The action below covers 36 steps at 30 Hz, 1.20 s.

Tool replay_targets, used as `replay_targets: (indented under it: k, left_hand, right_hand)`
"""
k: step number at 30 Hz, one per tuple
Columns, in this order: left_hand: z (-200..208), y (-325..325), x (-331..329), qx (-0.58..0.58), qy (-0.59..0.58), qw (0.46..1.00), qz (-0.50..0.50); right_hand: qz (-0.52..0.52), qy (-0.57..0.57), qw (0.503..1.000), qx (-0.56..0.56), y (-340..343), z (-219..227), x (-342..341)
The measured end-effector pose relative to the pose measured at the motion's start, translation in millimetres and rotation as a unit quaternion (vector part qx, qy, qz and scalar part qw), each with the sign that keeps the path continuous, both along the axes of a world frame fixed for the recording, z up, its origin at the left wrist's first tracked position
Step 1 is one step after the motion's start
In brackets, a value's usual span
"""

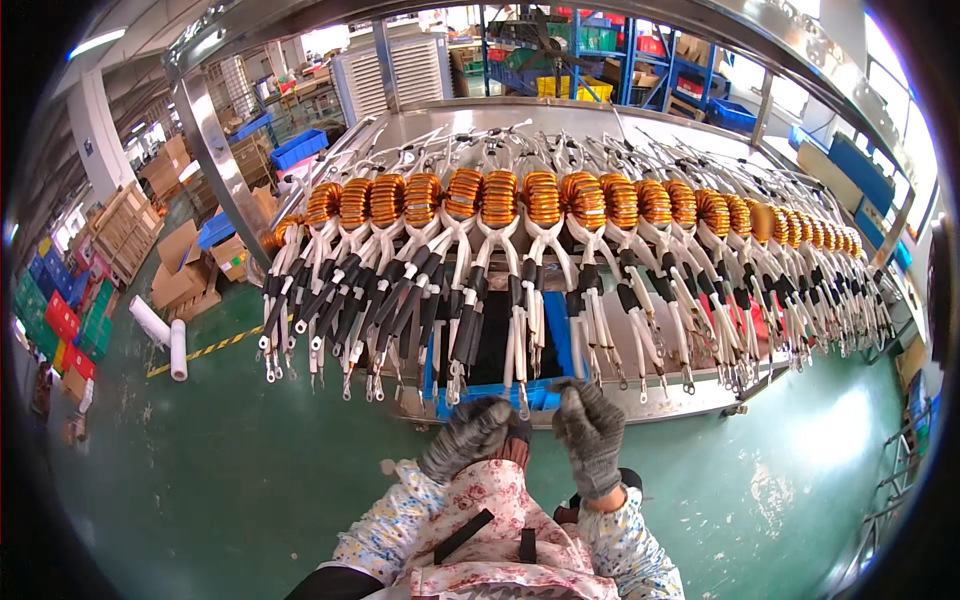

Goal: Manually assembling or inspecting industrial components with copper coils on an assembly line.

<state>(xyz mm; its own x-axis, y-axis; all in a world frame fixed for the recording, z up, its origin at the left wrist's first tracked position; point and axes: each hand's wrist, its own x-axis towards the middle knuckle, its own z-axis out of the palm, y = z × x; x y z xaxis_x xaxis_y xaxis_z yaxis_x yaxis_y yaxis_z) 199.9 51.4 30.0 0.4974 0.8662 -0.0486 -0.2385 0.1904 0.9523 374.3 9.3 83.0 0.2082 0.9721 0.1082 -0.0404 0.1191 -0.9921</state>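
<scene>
A long row of copper-wound ring coils [499, 198] lies along the metal table, with white-sleeved leads hanging over its front edge. Black sleeves [470, 318] cover parts of the leads, and metal ring terminals [523, 408] tip many of them. My left hand [468, 438], in a grey knit glove, is closed just below the hanging lead ends. Beside it on the right, my gloved right hand [592, 436] is closed too, fingers curled toward the table. Whatever either hand may pinch is hidden or too small to make out. One ring terminal hangs between them, nearest the left fingertips.
Below the leads, a blue bin [556, 345] sits under the table's front. Metal frame posts [215, 160] rise at the table's corners. Cardboard boxes [180, 265] and white rolls [178, 350] stand on the left floor. Blue shelving [628, 60] holds bins at the back.
</scene>
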Motion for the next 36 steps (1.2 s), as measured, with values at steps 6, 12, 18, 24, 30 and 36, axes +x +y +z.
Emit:
replay_targets:
  k: [6, 12, 18, 24, 30, 36]
  left_hand:
    - [18, -23, 17, -0.086, -0.166, 0.982, -0.042]
    - [12, -16, 8, -0.118, -0.212, 0.968, -0.065]
    - [12, -16, -10, -0.137, -0.226, 0.964, -0.030]
    - [15, -23, 2, -0.132, -0.200, 0.971, -0.019]
    - [-27, -38, -19, -0.144, -0.176, 0.974, -0.027]
    - [-68, -74, -15, -0.252, -0.230, 0.940, 0.022]
  right_hand:
    - [0.109, 0.261, 0.959, -0.005, 1, -5, -12]
    - [0.028, 0.153, 0.987, 0.036, 8, -17, -24]
    - [-0.001, 0.117, 0.993, -0.009, 7, -24, -38]
    - [0.018, 0.295, 0.951, -0.089, 9, -15, -44]
    - [-0.015, 0.274, 0.961, -0.039, 34, -28, -34]
    - [-0.199, 0.071, 0.973, 0.096, 71, -59, -47]
